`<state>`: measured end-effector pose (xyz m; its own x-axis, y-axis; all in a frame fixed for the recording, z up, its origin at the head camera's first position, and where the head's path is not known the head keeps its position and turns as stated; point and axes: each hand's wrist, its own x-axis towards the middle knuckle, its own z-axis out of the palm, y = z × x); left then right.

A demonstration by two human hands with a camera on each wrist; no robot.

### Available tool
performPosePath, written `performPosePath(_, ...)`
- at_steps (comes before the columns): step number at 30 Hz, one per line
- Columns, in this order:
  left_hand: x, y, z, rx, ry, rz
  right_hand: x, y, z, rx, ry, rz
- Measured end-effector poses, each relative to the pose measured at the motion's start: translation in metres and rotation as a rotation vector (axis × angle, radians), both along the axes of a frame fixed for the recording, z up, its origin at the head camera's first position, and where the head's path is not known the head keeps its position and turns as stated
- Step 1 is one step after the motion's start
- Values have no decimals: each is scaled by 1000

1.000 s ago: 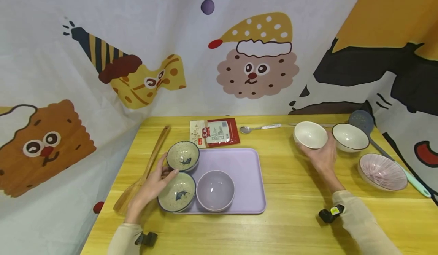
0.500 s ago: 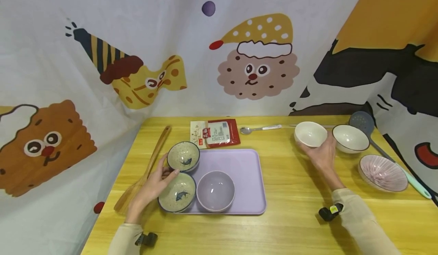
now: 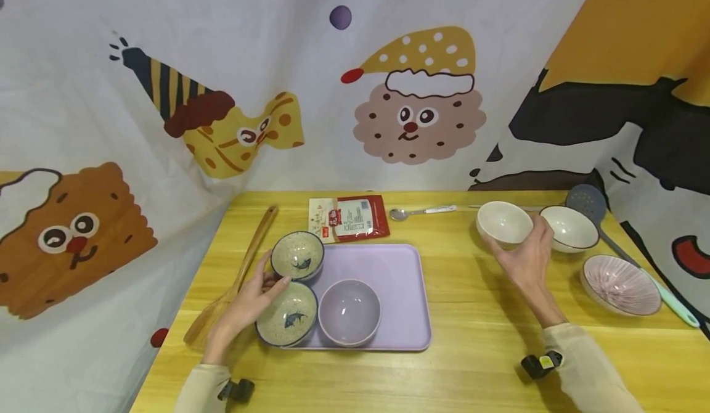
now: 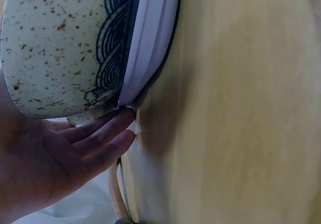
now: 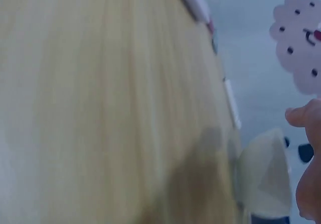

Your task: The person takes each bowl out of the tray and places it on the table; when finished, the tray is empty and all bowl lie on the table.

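Observation:
My left hand (image 3: 249, 302) holds the side of the farther speckled bowl (image 3: 297, 256), its thumb between that bowl and the nearer speckled bowl (image 3: 286, 314). Both have dark rims and a painted fish inside. In the left wrist view, the nearer bowl hides the thumb, while fingertips (image 4: 125, 118) lie at the tray's edge. Beside these bowls, a plain lilac bowl (image 3: 349, 312) sits on the lilac tray (image 3: 407, 296). At the right, my right hand (image 3: 527, 259) is spread around the near side of a white bowl (image 3: 503, 222); its thumb (image 5: 297, 116) is apart from the bowl in the right wrist view.
A dark-rimmed white bowl (image 3: 571, 231) and a pink-streaked bowl (image 3: 621, 283) stand at the right, by a slotted turner (image 3: 587, 202). Behind the tray lie a red-and-cream packet (image 3: 350, 219) and a spoon (image 3: 421, 212). A wooden spatula (image 3: 238, 277) lies at the left.
My right hand's fingers have lifted off the white bowl's right side and shifted slightly right; the bowl stays in place. The left hand and its bowl have hardly moved.

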<state>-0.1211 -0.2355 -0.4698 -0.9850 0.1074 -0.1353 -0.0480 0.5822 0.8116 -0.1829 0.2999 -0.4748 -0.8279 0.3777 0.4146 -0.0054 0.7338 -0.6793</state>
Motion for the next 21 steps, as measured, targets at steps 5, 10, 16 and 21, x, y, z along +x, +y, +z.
performPosePath(5,0,0,1,1,-4,-3,9,-17,17,-24,-32,82)
performPosePath(10,0,1,2,6,-4,-5,19,-39,27,-102,-118,175)
performPosePath(16,0,2,2,7,1,-6,29,-64,28,-135,-139,302)
performPosePath(21,0,1,1,3,4,-6,37,-83,26,-184,-162,417)
